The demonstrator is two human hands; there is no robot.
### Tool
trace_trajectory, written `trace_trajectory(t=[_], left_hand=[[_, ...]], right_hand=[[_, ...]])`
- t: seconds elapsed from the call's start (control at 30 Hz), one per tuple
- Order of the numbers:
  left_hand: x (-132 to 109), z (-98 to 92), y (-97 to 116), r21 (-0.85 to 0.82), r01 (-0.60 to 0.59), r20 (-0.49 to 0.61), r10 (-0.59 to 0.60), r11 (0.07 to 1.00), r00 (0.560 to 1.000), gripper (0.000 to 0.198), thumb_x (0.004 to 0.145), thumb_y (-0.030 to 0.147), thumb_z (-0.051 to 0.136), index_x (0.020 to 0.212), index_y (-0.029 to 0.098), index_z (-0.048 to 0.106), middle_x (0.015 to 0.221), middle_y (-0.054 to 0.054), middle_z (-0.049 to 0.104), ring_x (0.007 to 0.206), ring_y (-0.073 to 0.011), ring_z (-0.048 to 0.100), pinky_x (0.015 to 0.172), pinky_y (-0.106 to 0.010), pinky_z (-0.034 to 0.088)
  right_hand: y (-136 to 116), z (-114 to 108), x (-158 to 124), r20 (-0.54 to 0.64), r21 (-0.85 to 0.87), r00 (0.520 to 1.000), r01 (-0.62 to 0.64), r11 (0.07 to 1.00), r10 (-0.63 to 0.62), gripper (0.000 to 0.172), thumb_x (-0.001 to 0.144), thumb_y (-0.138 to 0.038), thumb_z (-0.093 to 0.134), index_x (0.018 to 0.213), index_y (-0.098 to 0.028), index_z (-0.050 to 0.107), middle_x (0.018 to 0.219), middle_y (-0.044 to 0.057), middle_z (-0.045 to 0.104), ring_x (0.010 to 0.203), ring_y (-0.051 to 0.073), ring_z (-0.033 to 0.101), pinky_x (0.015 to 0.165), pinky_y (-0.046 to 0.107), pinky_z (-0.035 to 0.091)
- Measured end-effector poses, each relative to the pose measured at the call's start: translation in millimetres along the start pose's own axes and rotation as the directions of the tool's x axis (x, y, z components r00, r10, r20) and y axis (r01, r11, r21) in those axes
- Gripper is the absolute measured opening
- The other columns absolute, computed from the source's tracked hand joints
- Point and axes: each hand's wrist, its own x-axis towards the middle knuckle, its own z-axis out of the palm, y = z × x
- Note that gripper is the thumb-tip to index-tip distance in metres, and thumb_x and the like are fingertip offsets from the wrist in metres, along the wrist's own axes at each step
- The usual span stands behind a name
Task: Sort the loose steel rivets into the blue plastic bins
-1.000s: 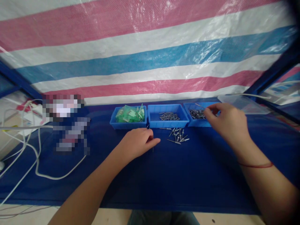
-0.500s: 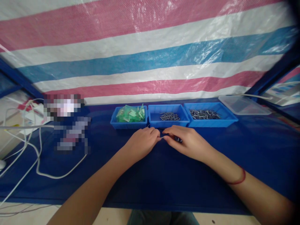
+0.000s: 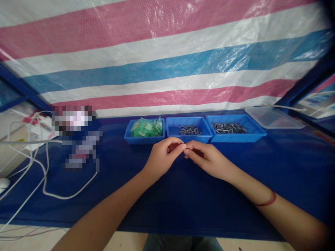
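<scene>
My left hand [image 3: 164,153] and my right hand [image 3: 208,158] meet at the fingertips over the blue table, just in front of the middle bin. Thumb and fingers of each are pinched together. Whatever lies between them is too small and too covered to make out. Closest to the hands is the middle blue bin [image 3: 171,136], holding a small heap of dark metal screws or nails [image 3: 190,130]. On its right, a wider blue bin [image 3: 258,130] has a bigger heap of dark metal pieces [image 3: 229,128]. Green plastic bags [image 3: 146,127] fill the left blue bin [image 3: 145,140].
A translucent plastic lid [image 3: 272,118] rests at the back right. White cables [image 3: 68,198] loop across the table's left side, beside blurred-out items [image 3: 82,148]. A striped plastic sheet [image 3: 167,73] hangs behind the bins.
My left hand has rolled so its thumb shows, and its fingertips now touch those of my right hand. Dark metal pieces seen under the right hand before are out of sight.
</scene>
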Motion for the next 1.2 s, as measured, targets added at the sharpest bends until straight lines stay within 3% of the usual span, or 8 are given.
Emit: trace_trajectory(t=[0.17,0.53,0.8,0.93,1.03,1.13,1.2], left_hand=[[0,-0.5,-1,-0.056,0.010,0.005,-0.009,0.998,1.000,0.017,0.086,0.032,0.057,0.090,0.017,0.063,0.087,-0.002,0.066,0.082,-0.0137,0.061,0.075,-0.023,0.048],[3,-3.7,-4,0.036,-0.029,-0.028,0.030,0.999,0.999,0.015,0.087,0.029,0.055,0.093,0.018,0.063,0.095,-0.004,0.066,0.084,-0.0137,0.061,0.076,-0.024,0.047],[3,-0.3,-8,0.057,-0.006,0.026,0.004,0.998,1.000,0.017,0.089,0.031,0.052,0.094,0.017,0.061,0.096,-0.004,0.065,0.084,-0.0138,0.060,0.075,-0.023,0.047],[2,-0.9,-1,0.176,-0.024,0.122,0.002,0.984,0.993,0.022,0.091,0.033,0.047,0.096,0.017,0.060,0.090,-0.003,0.066,0.077,-0.0128,0.059,0.071,-0.023,0.045],[3,-9.2,5,0.402,-0.071,0.205,-0.014,0.913,0.979,0.025,0.091,0.037,0.046,0.095,0.017,0.061,0.087,-0.003,0.066,0.077,-0.0147,0.059,0.071,-0.026,0.044],[5,-21.8,7,0.647,-0.113,0.234,-0.055,0.754,0.971,0.026,0.091,0.036,0.046,0.085,0.017,0.063,0.084,-0.005,0.065,0.080,-0.0184,0.060,0.074,-0.029,0.044],[6,-29.2,6,0.748,-0.090,0.217,-0.115,0.657,0.969,0.026,0.091,0.034,0.045,0.086,0.017,0.064,0.086,-0.006,0.065,0.083,-0.0202,0.061,0.077,-0.031,0.045]], right_hand=[[1,3,1,-0.014,0.024,1.000,-0.022,0.999,0.022,0.025,0.090,-0.038,0.049,0.098,-0.019,0.063,0.078,0.002,0.061,0.065,0.013,0.056,0.060,0.024,0.045],[4,-1,1,-0.241,0.092,0.965,-0.080,0.993,0.100,0.022,0.084,-0.039,0.058,0.089,-0.019,0.066,0.087,0.005,0.066,0.076,0.017,0.060,0.066,0.029,0.048],[-3,-3,0,-0.310,0.151,0.944,-0.071,0.986,0.115,0.021,0.081,-0.039,0.062,0.086,-0.019,0.065,0.076,0.002,0.061,0.064,0.013,0.055,0.056,0.026,0.045],[-4,-6,0,-0.323,0.126,0.943,-0.045,0.991,0.084,0.019,0.083,-0.038,0.061,0.081,-0.019,0.063,0.072,0.001,0.059,0.062,0.012,0.054,0.056,0.026,0.044],[1,-19,0,-0.424,0.038,0.903,-0.062,0.997,0.072,0.019,0.083,-0.039,0.060,0.081,-0.020,0.063,0.074,0.002,0.061,0.063,0.013,0.055,0.055,0.026,0.044],[12,-44,-2,-0.586,-0.110,0.807,-0.164,0.980,0.069,0.022,0.083,-0.041,0.057,0.088,-0.021,0.064,0.085,0.005,0.066,0.065,0.016,0.058,0.056,0.029,0.046],[21,-62,-4,-0.667,-0.272,0.744,-0.292,0.917,0.040,0.023,0.085,-0.040,0.054,0.094,-0.022,0.064,0.088,0.006,0.067,0.067,0.018,0.060,0.059,0.031,0.047]])
